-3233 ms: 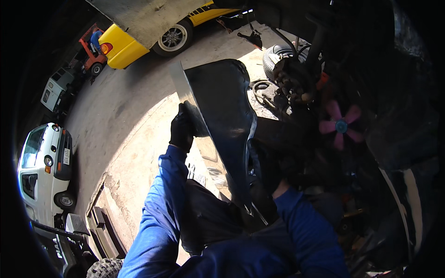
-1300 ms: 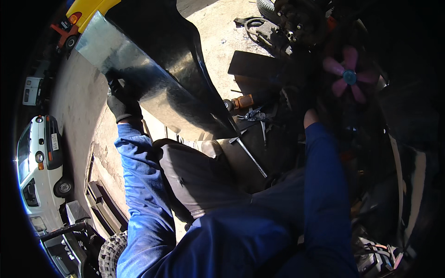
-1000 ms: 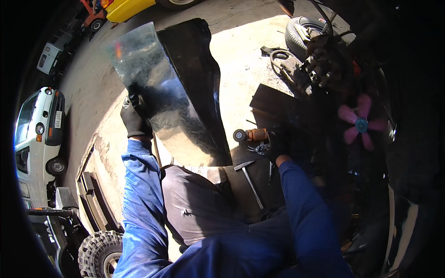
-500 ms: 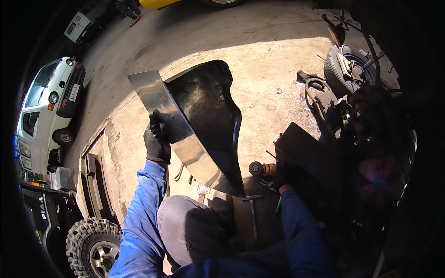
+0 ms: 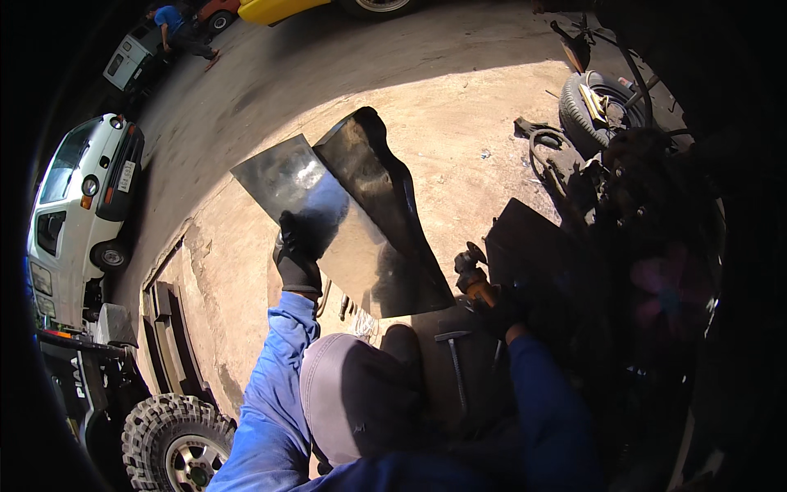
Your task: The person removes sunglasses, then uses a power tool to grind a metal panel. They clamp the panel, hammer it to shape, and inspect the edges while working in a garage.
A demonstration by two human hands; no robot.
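Note:
My left hand (image 5: 297,261), in a black glove, grips the left edge of a bent sheet metal panel (image 5: 348,234) and holds it up in front of me. The near face of the panel is shiny and bare. Beyond a fold, its other face (image 5: 365,164) is dark with a wavy outer edge. My gloved right hand (image 5: 507,313), in shadow, is closed around an orange-bodied angle grinder (image 5: 479,285). The grinder's dark head points up and left, apart from the panel. A hammer (image 5: 453,361) lies below the panel's lower corner, between my hands.
At right stand a dark box-like piece (image 5: 525,246), a tire (image 5: 584,119) and jumbled metal parts (image 5: 566,168). A chunky off-road wheel (image 5: 176,447) is at lower left, near a white van (image 5: 74,213). A person (image 5: 174,25) in blue bends at the far left.
The panel has tilted, so more of its shiny face shows. My right hand has raised and turned the grinder, its head now upward. The person in blue shows more fully.

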